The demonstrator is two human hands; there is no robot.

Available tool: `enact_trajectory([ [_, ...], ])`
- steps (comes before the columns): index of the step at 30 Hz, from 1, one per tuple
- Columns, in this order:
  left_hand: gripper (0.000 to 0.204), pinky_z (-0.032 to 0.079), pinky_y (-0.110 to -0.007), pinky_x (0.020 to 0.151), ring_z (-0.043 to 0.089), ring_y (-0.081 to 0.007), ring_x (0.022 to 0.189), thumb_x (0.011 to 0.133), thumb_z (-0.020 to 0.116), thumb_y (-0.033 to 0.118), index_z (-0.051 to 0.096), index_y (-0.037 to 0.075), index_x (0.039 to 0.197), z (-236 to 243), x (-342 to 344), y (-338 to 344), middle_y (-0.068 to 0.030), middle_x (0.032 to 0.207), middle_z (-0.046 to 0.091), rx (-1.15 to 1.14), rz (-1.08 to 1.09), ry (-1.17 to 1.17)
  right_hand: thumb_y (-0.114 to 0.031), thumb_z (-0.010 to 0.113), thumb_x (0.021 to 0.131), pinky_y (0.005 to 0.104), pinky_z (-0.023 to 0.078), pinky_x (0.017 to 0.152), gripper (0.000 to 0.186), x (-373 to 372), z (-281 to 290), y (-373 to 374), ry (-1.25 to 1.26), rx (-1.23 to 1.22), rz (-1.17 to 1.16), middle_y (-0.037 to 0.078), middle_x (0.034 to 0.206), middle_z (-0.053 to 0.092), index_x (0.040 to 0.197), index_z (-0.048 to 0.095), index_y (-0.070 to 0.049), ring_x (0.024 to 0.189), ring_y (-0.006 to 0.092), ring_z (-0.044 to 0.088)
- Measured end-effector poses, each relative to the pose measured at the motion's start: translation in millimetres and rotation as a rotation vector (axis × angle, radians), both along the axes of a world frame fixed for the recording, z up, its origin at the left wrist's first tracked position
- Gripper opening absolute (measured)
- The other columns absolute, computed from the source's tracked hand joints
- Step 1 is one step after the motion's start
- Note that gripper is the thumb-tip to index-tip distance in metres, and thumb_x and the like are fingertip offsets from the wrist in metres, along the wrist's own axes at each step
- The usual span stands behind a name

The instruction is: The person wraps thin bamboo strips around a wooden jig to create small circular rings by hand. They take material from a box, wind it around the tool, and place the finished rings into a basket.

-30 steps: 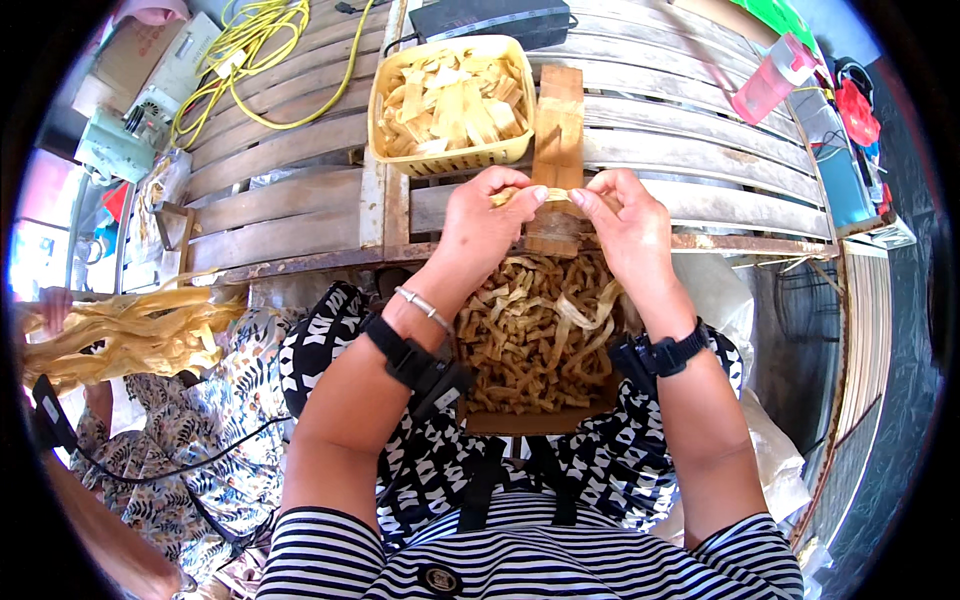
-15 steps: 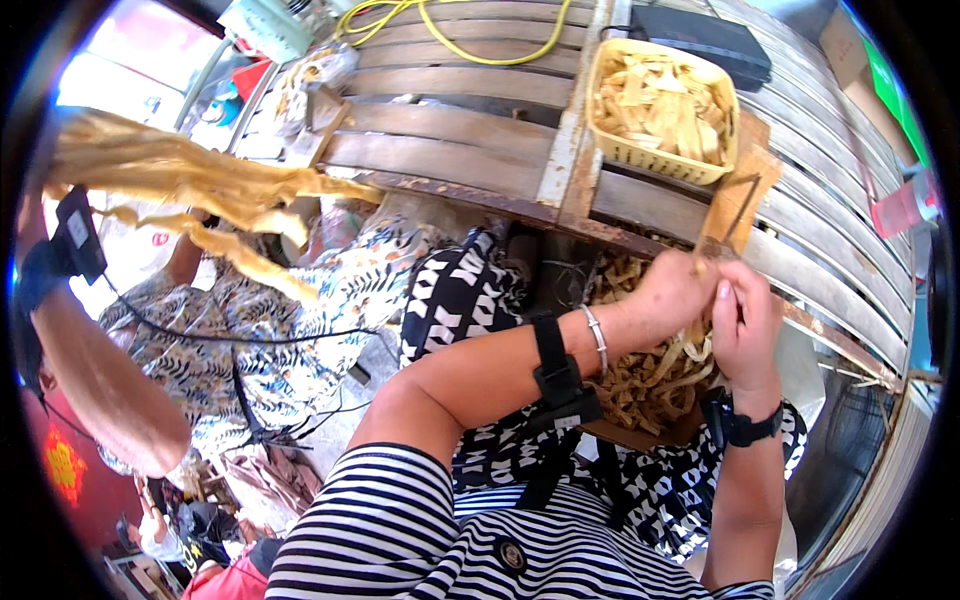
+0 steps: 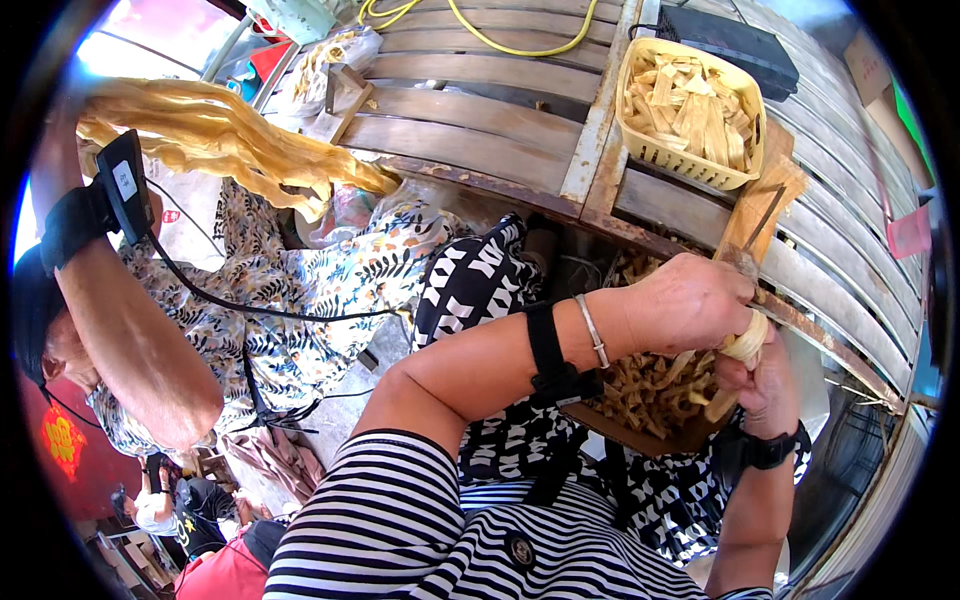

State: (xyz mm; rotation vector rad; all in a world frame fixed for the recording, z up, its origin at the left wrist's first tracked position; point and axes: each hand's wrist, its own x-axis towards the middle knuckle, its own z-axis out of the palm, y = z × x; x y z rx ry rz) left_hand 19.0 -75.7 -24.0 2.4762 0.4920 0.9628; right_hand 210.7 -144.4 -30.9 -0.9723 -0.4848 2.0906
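Observation:
Both hands are close together above a box of tan strips, at the near edge of the slatted table. A pale yellow strip (image 3: 745, 340), bunched or wound up, shows between them. My left hand (image 3: 690, 305) is closed over its upper end, fingertips partly hidden. Below it, my right hand (image 3: 768, 385) grips the same strip, with a flat tan end hanging under the fingers. Just beyond my left hand, a thin metal spike (image 3: 765, 215) stands on a wooden board (image 3: 745, 232) at the table edge. Curled tan strips (image 3: 655, 395) fill the box under my hands.
A yellow plastic basket (image 3: 690, 170) of flat tan strips stands on the slatted table (image 3: 470, 125), beside a black case (image 3: 735, 50). At left, a co-worker's raised arm (image 3: 130, 340) is by long tan sheets (image 3: 220, 130). A yellow hose (image 3: 520, 50) lies at the back.
My hands have come away from the spike toward me, my right hand lower than my left. The bunched strip now shows between them. The co-worker's long sheets have shifted, and the view has moved slightly.

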Motion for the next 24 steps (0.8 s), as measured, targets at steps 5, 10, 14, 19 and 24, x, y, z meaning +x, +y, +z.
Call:
enact_trajectory([
  [5, 0.012, 0.048, -0.038, 0.064, 0.059, -0.0265, 0.074, 0.068, 0.065, 0.016, 0.057, 0.007, 0.067, 3.4, 5.5, -3.4, -0.0061, 0.077, 0.056, 0.163, 0.049, -0.217, -0.02, 0.045, 0.096, 0.0232, 0.052, 0.057, 0.021, -26.6, -23.5, -7.2, -0.144, -0.081, -0.407, -0.002, 0.099, 0.061, 0.114, 0.053, -0.012, 0.081, 0.0118, 0.061],
  [10, 0.007, 0.049, -0.037, 0.077, 0.061, -0.0327, 0.086, 0.076, 0.063, 0.013, 0.063, 0.006, 0.076, -12.2, 13.8, 0.0, -0.0127, 0.092, 0.064, -0.169, 0.291, -0.243, -0.016, 0.058, 0.091, 0.0159, 0.033, 0.043, 0.014, -23.8, -6.8, 10.7, -0.57, 0.457, -0.521, 0.002, 0.069, 0.06, 0.095, 0.063, -0.003, 0.049, 0.0046, 0.044],
  [14, 0.008, 0.049, -0.037, 0.081, 0.06, -0.0351, 0.092, 0.074, 0.06, 0.007, 0.063, 0.001, 0.078, -15.4, 5.1, 1.1, -0.0153, 0.096, 0.064, -0.303, 0.096, 0.139, -0.016, 0.056, 0.092, 0.024, 0.037, 0.049, 0.017, -25.5, 3.2, 2.1, -1.101, 0.753, -0.258, 0.005, 0.064, 0.056, 0.085, 0.063, -0.001, 0.053, 0.0085, 0.046],
  [19, 0.006, 0.05, -0.033, 0.081, 0.061, -0.0307, 0.09, 0.071, 0.058, 0.001, 0.062, -0.002, 0.074, -19.6, 5.4, -3.4, -0.0157, 0.096, 0.063, -0.202, 0.038, 0.011, -0.02, 0.05, 0.093, 0.0307, 0.041, 0.053, 0.026, -28.5, 4.6, 4.5, -1.208, 0.732, -0.009, 0.01, 0.063, 0.052, 0.085, 0.057, 0.003, 0.057, 0.0138, 0.05],
  [24, 0.01, 0.051, -0.029, 0.077, 0.061, -0.0169, 0.089, 0.081, 0.057, -0.001, 0.065, -0.001, 0.076, 7.7, 0.9, 7.1, -0.0091, 0.101, 0.063, -0.702, -0.075, -0.381, -0.034, 0.044, 0.097, 0.0232, 0.027, 0.046, 0.04, -26.8, 21.5, 4.8, -0.571, 0.069, -0.128, -0.002, 0.058, 0.045, 0.078, 0.058, -0.002, 0.049, 0.0082, 0.036],
])
